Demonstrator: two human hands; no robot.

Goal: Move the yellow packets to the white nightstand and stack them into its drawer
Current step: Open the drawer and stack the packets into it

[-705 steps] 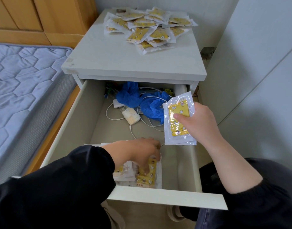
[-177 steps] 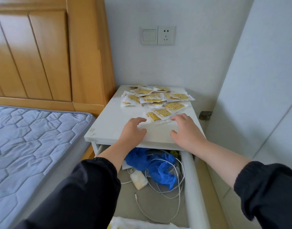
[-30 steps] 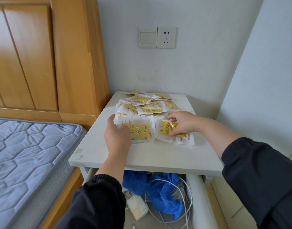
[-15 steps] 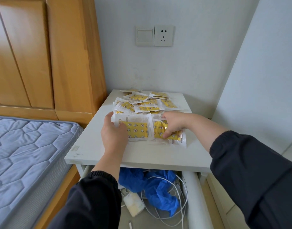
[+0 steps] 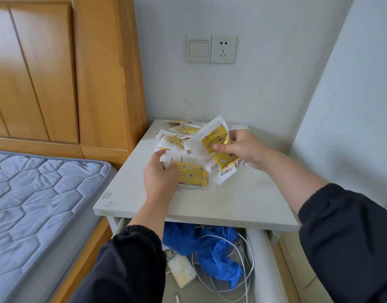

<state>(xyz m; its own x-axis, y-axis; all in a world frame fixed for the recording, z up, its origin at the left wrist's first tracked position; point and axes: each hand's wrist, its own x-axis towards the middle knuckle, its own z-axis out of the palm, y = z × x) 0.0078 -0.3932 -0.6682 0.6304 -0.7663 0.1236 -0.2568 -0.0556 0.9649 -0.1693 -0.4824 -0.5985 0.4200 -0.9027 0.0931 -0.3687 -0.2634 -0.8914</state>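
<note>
Bedside corner seen from above, nearest parts first. At 6 o'clock your two dark sleeves enter the view. Between them the drawer (image 5: 264,265) of the white nightstand (image 5: 232,200) stands pulled out. It holds a crumpled blue bag (image 5: 218,256), loops of white cable (image 5: 246,242) and a small cream block (image 5: 183,273) at the bag's 8 o'clock. No packet shows in the visible part of the drawer.

On the nightstand's top, your left hand (image 5: 159,173) grips the left end of a flat packet (image 5: 191,176), yellow with a clear border, which lies on the surface. At its 2 o'clock your right hand (image 5: 238,149) pinches a raised packet (image 5: 218,145) between thumb and fingers. This packet is tilted and held above the top, and its lower corner reaches just beside the flat packet. You cannot tell whether more packets sit behind it.

Beyond both hands, towards 12 o'clock, the loose pile of yellow packets (image 5: 177,136) lies spread over the far part of the top. A blue quilted mattress (image 5: 35,193) lies at 9 o'clock and a wooden headboard (image 5: 46,73) at 10 o'clock. Farthest away, a switch (image 5: 199,48) and a socket (image 5: 223,49) sit side by side on the wall.
</note>
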